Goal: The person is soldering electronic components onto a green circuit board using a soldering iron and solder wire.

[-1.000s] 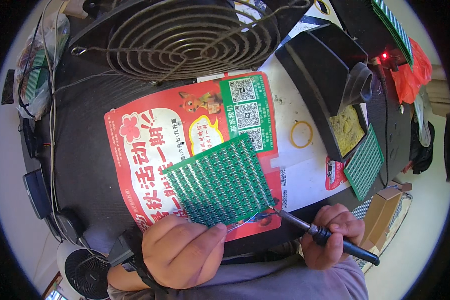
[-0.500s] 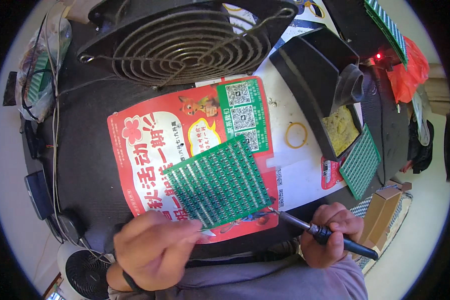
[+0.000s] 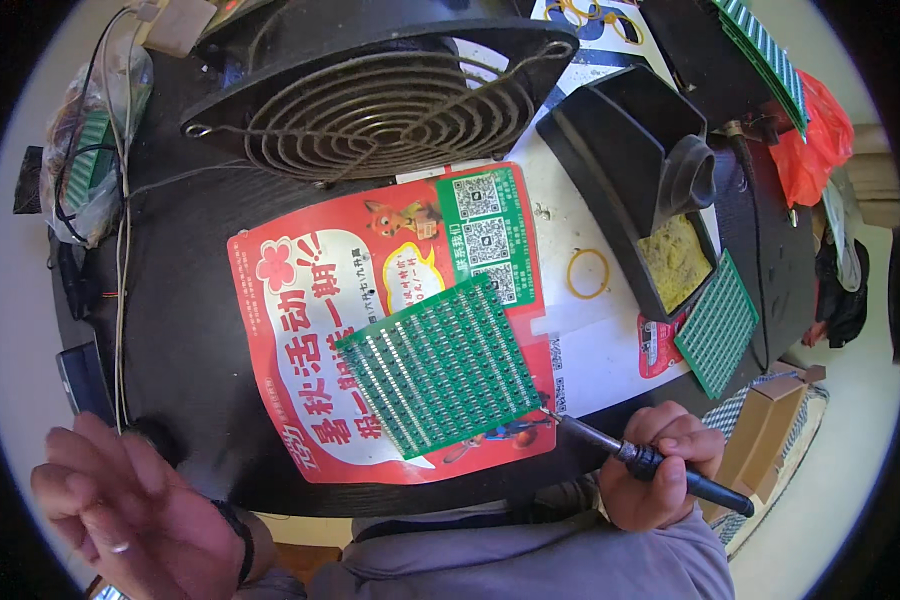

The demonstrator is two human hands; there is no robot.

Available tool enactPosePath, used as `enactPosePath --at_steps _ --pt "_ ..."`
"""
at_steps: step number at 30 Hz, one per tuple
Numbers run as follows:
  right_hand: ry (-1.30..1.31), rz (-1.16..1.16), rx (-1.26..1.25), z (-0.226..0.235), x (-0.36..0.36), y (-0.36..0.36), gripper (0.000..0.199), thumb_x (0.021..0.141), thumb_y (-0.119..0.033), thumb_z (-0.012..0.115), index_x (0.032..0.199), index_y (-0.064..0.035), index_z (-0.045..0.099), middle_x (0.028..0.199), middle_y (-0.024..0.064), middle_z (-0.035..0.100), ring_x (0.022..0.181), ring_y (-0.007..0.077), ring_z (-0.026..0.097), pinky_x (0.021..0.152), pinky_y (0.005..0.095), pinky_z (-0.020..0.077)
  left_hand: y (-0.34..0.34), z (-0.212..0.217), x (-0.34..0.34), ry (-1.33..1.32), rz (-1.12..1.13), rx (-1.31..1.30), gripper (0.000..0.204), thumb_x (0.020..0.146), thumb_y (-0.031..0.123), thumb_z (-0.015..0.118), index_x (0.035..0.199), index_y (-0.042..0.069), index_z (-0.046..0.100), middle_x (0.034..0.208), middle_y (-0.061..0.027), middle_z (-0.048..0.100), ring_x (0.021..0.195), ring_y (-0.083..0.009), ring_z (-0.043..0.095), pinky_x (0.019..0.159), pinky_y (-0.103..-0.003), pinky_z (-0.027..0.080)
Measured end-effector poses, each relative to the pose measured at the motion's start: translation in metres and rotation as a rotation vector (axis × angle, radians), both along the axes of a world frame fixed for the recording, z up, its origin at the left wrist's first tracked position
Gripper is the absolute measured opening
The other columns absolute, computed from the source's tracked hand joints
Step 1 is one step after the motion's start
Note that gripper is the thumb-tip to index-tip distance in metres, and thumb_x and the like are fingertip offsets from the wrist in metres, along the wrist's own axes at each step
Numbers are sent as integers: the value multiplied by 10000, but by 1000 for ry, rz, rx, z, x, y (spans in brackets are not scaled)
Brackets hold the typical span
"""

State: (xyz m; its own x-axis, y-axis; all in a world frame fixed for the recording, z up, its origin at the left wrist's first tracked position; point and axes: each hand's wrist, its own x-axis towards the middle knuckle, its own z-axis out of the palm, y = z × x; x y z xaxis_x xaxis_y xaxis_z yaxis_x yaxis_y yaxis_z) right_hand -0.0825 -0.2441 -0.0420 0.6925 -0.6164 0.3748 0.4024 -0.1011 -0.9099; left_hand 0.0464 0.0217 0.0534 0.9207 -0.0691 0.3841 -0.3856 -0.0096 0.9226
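Note:
A green circuit board with rows of small components lies tilted on a red and white printed sheet. My right hand grips a soldering iron by its black handle. The iron's tip is at the board's lower right corner. My left hand is off the board, at the lower left beyond the table's near edge. Its palm is turned up and its fingers are loosely bent and apart; nothing I can name lies in them. A small shiny spot shows on it, too small to identify.
A dusty black fan with a wire guard stands behind the sheet. To its right is a black iron stand with a yellow sponge. Another green board lies beside that. Cables run down the left.
My left hand has left the board's lower left edge and swung left, turning palm up and loosening. The board and soldering iron have barely moved; the view has shifted slightly.

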Motion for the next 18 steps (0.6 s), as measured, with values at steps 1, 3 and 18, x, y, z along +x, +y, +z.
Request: enactPosePath --at_steps 1,3,18 --pt "-1 0 0 0 0 0 165 863 -137 566 871 -11 460 659 67 413 555 135 389 428 262 276 -3 -2 1 -1 0 0 113 947 113 526 953 12 476 859 -42 389 754 -117 341 622 -231 297" --pt "10 17 7 1 1 0 170 857 -138 572 871 -10 460 660 68 416 556 137 392 429 264 285 -12 -7 -2 10 147 46 105 946 132 542 959 43 489 867 -43 390 761 -118 346 606 -229 293" --pt "-32 -12 4 -3 -3 -2 157 804 -60 621 895 14 517 625 89 498 506 165 460 443 304 360 -50 -56 -12 -194 -406 639 213 600 -20 758 793 48 697 644 -13 538 493 -155 476 452 -278 363"
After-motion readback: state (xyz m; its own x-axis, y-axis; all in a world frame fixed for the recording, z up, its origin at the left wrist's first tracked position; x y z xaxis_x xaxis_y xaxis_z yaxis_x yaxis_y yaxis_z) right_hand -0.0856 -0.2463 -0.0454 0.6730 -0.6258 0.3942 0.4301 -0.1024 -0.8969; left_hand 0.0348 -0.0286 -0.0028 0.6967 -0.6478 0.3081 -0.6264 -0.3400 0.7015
